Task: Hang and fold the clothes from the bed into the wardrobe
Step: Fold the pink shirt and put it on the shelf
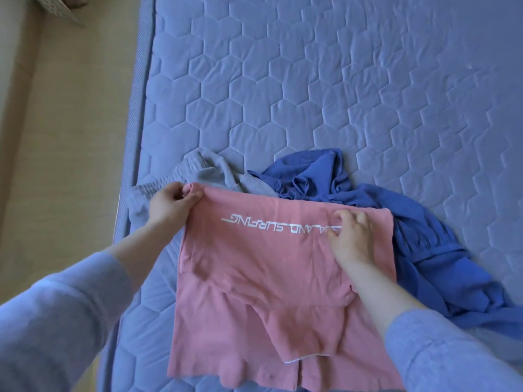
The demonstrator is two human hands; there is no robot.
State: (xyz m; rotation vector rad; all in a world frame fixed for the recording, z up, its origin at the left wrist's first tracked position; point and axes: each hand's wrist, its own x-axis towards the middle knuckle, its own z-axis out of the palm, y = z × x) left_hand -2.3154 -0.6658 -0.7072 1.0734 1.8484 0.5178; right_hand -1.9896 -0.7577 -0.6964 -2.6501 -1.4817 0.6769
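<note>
A pink T-shirt with white lettering lies partly folded on the near part of the bed. My left hand pinches its far left corner. Fingers of my right hand grip the fabric near the far right edge, over the end of the lettering. Behind the shirt lie a crumpled grey garment with an elastic waistband and, to the right, a rumpled blue garment. Both are partly covered by the pink shirt.
The bed has a blue quilted cover with a hexagon pattern. Its left edge runs beside beige floor. A white perforated object shows at the top left corner.
</note>
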